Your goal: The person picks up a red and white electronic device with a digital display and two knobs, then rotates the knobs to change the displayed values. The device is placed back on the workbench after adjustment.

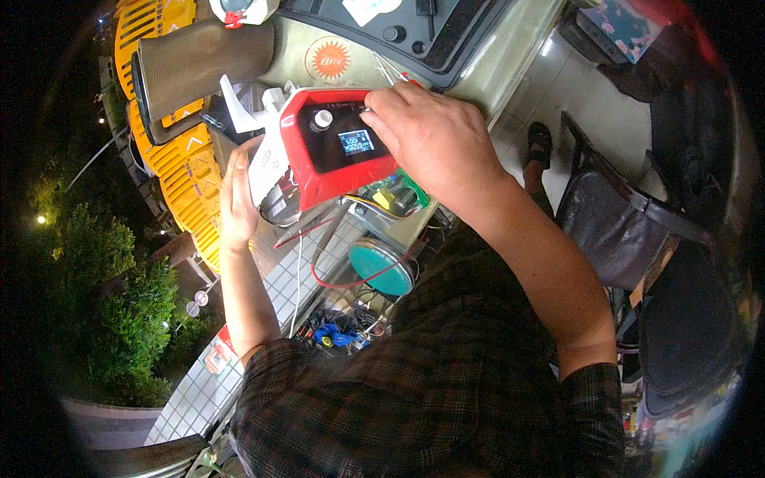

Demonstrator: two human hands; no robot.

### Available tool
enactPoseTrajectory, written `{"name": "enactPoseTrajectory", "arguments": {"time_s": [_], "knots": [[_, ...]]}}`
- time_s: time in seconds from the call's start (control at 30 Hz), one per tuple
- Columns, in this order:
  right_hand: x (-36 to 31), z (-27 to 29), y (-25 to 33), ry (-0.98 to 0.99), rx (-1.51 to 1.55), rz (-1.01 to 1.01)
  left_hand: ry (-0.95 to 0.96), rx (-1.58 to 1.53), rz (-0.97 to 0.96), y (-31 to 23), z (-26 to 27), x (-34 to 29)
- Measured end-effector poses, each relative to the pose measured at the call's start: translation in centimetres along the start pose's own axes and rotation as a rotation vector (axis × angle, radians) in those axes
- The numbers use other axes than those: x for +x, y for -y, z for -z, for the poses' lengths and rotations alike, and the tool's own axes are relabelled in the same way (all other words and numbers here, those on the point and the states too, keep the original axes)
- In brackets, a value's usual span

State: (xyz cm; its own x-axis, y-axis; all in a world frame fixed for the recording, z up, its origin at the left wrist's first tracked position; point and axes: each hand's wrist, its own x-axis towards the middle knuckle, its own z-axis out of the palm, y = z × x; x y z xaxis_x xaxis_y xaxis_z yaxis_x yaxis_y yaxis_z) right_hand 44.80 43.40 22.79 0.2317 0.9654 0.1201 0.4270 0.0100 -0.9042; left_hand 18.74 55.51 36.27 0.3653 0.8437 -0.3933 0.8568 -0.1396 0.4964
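A red-and-white electronic device [344, 174] is tilted between my hands, its black panel facing up with a white knob [322, 120] and a small lit screen [356, 143]. My left hand [239, 201] supports the white vented side, fingers running up along it and partly hidden behind. Over the panel's upper right corner my right hand [434, 137] is curled, thumb and forefinger pinched at the panel; whatever small part lies under the fingertips is mostly covered.
Behind the device is a pale table [339, 49] bearing a black mat [470, 36] and a brown mesh roll-like thing [203, 68]. A teal round stool [381, 267] and tangled cables lie below. Yellow barriers [183, 175] line the left; a dark chair [606, 215] is at right.
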Motion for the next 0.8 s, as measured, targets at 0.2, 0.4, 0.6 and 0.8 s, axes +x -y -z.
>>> {"name": "enactPoseTrajectory", "arguments": {"time_s": [0.2,0.4,0.6,0.8], "knots": [[0.1,-0.2,0.0,-0.03,-0.031,0.021,0.008,-0.045,0.041,-0.2,0.0,0.0],[0.2,-0.3,0.2,-0.019,-0.077,0.015,0.013,-0.089,0.07,0.1,0.0,-0.1],[-0.6,0.2,-0.2,0.007,-0.066,0.082,0.026,-0.096,0.074,0.9,0.2,0.1],[-0.9,0.1,-0.3,0.015,-0.082,0.075,0.025,-0.078,0.071,0.9,0.2,0.1]]}}
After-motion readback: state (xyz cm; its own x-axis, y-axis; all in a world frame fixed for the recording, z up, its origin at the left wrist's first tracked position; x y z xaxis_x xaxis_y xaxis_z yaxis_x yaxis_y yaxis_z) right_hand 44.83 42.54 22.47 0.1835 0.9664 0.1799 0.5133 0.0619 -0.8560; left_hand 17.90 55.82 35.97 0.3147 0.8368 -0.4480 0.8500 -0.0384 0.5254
